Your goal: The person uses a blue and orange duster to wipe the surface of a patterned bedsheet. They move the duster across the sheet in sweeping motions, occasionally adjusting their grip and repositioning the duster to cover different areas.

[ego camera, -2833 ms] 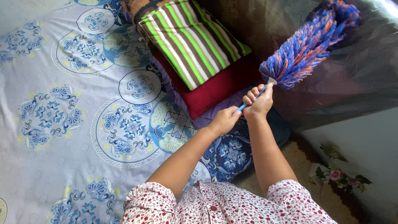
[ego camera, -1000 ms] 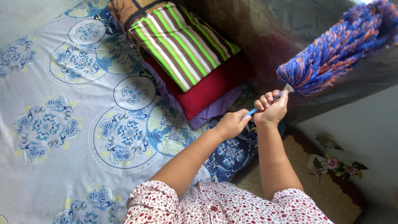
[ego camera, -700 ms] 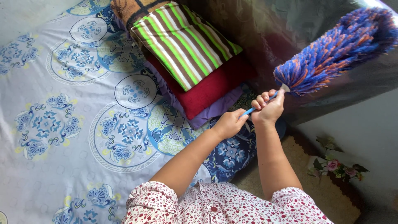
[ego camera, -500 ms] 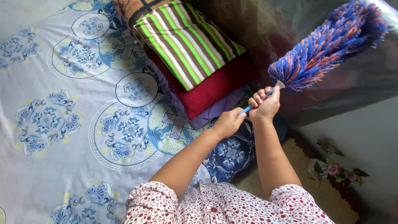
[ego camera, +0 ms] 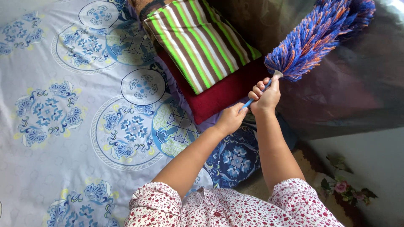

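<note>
Fingers of both the left hand (ego camera: 230,119) and right hand (ego camera: 265,97) grip one blue-orange duster (ego camera: 316,37) beside two stacked pillows (ego camera: 202,46).

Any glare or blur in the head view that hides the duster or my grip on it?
Head view: soft even light; fluffy blue-and-orange duster and both hands sharp on its blue handle; bright glare only at the top right corner, on the dark sheer netting.

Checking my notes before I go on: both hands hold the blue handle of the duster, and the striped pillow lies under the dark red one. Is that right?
Not quite. In the head view the striped pillow lies on top of the dark red pillow, not under it. The rest holds: the left hand and right hand both grip the blue handle of the duster.
</note>
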